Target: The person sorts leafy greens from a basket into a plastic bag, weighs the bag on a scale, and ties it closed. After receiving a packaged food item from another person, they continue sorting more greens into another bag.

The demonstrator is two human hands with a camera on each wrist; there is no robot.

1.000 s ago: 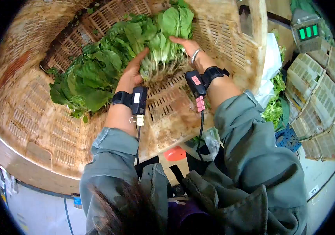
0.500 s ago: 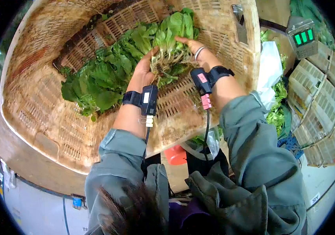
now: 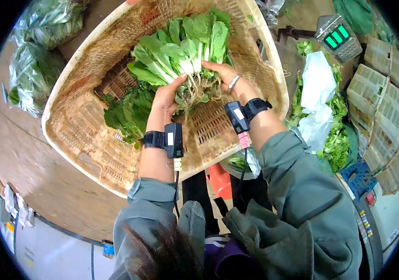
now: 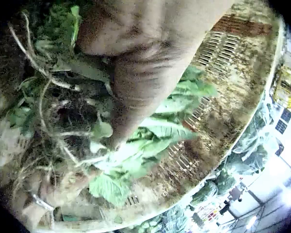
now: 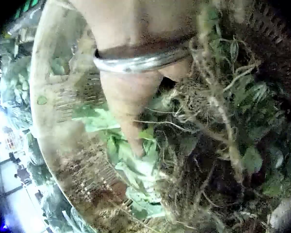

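Note:
A thick bunch of leafy greens (image 3: 195,46) is held between both hands over a large plastic basket (image 3: 216,130). Its leaves point away from the body, and the tangled roots (image 3: 198,88) hang toward it. My left hand (image 3: 166,97) grips the left side, thumb along the pale stems. From the right, my right hand (image 3: 231,78) holds the other side with its thumb on the stem bases; a silver ring-like band (image 5: 140,63) circles that thumb's base. Most other fingers are hidden under the bunch. Darker greens (image 3: 132,114) lie in the basket below the left hand.
Bagged greens (image 3: 34,77) lie on the floor at left. Right of the basket are white plastic sheeting (image 3: 320,81) over loose greens (image 3: 337,144), a scale display (image 3: 337,37) and stacked crates (image 3: 370,105). A red object (image 3: 219,179) shows below the basket's near rim.
The bunch has been gathered and raised from the row of greens, with its roots now tilted toward the body. The head view has shifted, showing more floor at left.

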